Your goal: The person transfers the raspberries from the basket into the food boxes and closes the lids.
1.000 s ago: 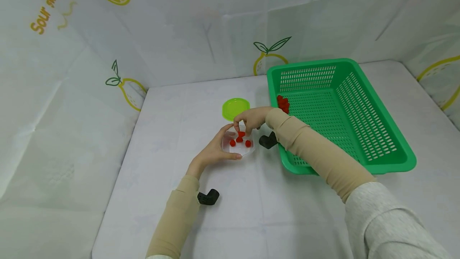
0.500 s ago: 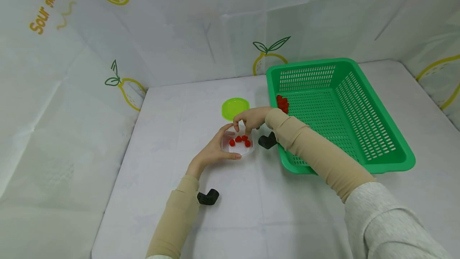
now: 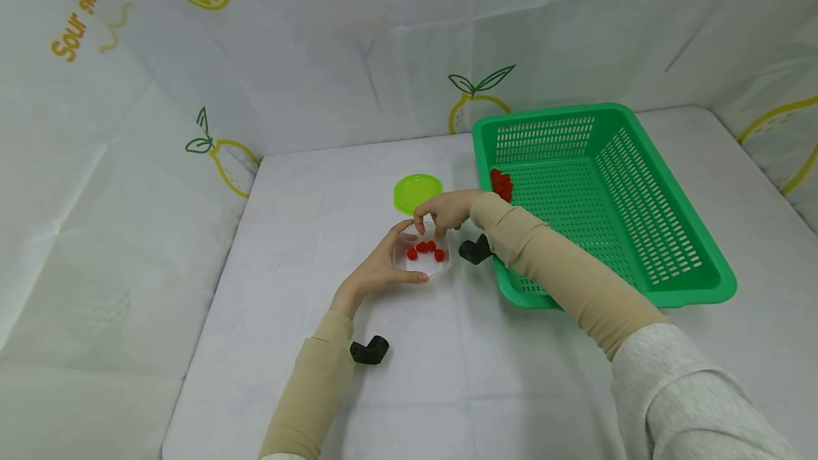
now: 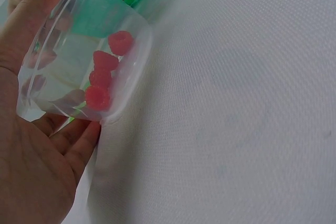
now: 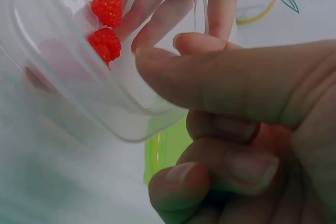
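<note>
A clear plastic container (image 3: 418,270) stands on the white cloth with several red raspberries (image 4: 100,78) on its bottom. My left hand (image 3: 377,266) grips it from the left, thumb on the near side and fingers around the far side. Over its far right rim is my right hand (image 3: 452,209), thumb and index finger reaching inside. In the right wrist view, that thumb (image 5: 210,80) and index finger are slightly parted with nothing between them, and the other fingers are bent. Two raspberries (image 5: 107,10) show beyond the thumb tip.
A green basket (image 3: 677,300) stands at the right, with more raspberries (image 3: 501,184) by its left wall, partly behind the right wrist. A lime-green lid (image 3: 417,193) lies behind the container. Black wrist-mounted pieces (image 3: 369,351) stick out beside both forearms.
The raspberry between my right fingertips has dropped to the container's bottom beside the others, and those fingers have let go. My left hand has kept its hold.
</note>
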The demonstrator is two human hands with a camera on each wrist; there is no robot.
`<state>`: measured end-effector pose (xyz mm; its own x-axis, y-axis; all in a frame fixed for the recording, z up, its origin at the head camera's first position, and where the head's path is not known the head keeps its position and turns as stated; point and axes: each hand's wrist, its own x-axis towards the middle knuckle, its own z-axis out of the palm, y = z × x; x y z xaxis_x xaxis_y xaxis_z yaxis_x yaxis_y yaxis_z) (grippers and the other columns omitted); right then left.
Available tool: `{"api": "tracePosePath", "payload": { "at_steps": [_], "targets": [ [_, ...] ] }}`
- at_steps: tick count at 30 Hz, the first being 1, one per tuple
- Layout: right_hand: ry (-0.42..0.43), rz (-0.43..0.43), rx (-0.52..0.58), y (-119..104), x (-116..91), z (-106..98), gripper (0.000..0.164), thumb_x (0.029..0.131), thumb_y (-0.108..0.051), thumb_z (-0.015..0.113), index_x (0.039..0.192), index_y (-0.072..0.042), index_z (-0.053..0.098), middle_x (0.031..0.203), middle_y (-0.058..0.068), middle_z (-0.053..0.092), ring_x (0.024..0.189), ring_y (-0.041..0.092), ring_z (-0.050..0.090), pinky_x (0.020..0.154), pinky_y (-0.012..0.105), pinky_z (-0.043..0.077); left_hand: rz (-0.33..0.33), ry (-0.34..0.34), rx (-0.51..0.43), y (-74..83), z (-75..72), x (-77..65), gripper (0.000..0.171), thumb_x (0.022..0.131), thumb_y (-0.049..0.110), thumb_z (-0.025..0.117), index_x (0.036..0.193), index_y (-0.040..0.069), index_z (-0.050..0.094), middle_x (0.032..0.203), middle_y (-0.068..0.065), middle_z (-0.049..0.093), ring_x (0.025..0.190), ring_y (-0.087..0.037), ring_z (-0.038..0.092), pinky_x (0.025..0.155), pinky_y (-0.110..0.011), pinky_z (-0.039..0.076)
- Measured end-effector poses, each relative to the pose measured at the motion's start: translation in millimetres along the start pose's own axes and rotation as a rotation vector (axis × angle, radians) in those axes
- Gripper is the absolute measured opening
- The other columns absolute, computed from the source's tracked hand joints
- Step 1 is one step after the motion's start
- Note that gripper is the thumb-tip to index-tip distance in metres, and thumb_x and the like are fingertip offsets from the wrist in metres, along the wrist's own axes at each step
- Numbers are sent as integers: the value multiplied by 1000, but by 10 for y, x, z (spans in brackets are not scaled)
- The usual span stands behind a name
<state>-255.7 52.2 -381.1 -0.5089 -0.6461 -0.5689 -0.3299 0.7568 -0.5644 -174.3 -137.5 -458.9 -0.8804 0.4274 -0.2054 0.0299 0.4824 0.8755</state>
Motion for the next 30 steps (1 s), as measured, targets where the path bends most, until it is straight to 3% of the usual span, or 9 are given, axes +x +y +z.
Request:
{"api": "tracePosePath", "payload": {
  "at_steps": [8,19,24,30],
  "targets": [
    [8,-32,-38,-93,-92,-64,25,85,-7,60,109,-14,55,79,3,44,53,11,36,52,19,35,-9,0,5,14,-6,-9,97,66,34,84,141,39,22,136,4,45,134,-18,34,113,-51,24],
    [66,-92,-30,-122,-316,-205,28,87,-16,63,113,-13,56,76,3,47,62,16,44,59,23,40,-19,1,9,2,-19,-12,98,67,34,83,142,40,21,137,3,45,132,-18,37,113,-51,25],
    [117,-134,25,-51,-478,-274,25,87,-16,63,111,-14,56,76,4,45,66,18,44,58,23,38,-21,-1,2,3,-15,-19,98,66,35,83,142,40,21,137,3,45,133,-18,36,113,-51,23],
    [219,-132,66,100,-740,-345,20,88,-20,63,107,-19,58,69,3,42,59,16,40,56,26,37,-25,0,8,10,3,-3,100,66,33,84,144,37,21,137,1,46,132,-18,38,114,-50,23]
  ]
}}
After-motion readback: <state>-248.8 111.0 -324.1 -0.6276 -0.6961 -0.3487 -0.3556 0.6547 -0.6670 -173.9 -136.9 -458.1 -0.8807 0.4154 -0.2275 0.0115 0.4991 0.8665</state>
